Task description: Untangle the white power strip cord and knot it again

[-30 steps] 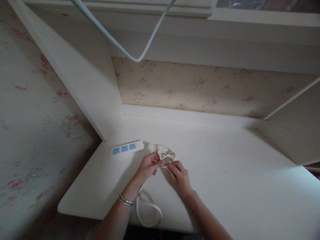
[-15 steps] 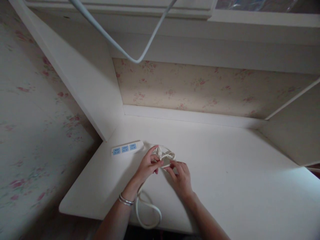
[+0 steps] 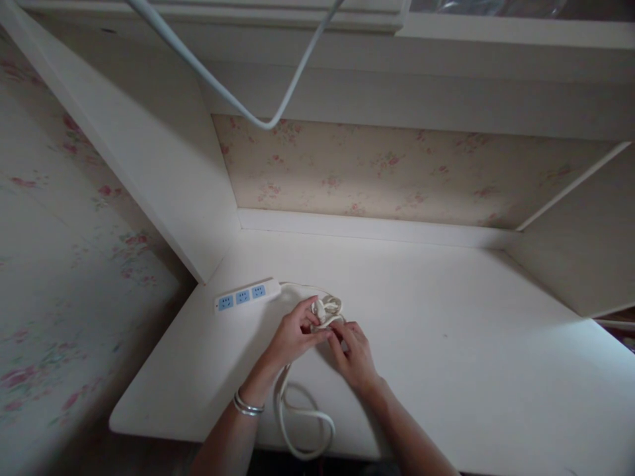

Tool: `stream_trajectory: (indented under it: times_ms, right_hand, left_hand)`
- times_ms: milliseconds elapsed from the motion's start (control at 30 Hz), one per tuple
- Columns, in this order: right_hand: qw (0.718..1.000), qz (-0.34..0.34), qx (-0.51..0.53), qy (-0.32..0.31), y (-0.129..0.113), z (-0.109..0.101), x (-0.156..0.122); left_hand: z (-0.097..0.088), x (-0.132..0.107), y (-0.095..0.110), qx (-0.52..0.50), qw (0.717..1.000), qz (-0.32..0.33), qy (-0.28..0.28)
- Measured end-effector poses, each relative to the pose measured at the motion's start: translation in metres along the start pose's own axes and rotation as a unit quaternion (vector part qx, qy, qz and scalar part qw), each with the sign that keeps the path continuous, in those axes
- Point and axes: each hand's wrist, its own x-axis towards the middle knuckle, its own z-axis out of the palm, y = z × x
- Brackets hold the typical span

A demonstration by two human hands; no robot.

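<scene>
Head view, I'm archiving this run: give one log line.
left hand: holding coiled cord | right hand: touching coiled cord | power strip: on desk, left of both hands

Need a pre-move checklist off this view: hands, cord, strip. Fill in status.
1. Left hand holding the bunched cord: ok, fingers and thumb around its near-left side.
2. Right hand gripping the cord: cannot tell; fingertips are at the bunch, but the contact is too small to judge.
3. Power strip flat on the white desk, sockets up: ok.
4. Strip's three blue sockets free of plugs: ok.
5. Loose cord loop well back from the desk's front edge: not ok, it reaches the edge.
6. Bunch free of knots: cannot tell, strands overlap.
</scene>
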Motion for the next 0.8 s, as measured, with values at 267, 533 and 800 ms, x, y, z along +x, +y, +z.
stream_trajectory:
  times_ms: [267,533,800]
  right_hand:
    - [1.000,-0.004,-0.025,0.005,0.0010,0.0036,0.0052]
    - [0.999,-0.034,0.003,0.031,0.0037,0.0045,0.0082]
    - [0.998,-0.039,0.050,0.026,0.0050,0.0029,0.0077]
  left_hand:
    - [0.0016,0.0025,0.0008,0.049,0.997,0.046,0.048]
    - [0.0032,0.0016,-0.0032,0.152,0.980,0.074,0.102]
    - [0.0023,0.0048,-0.0051,0.079,0.988,0.045,0.126]
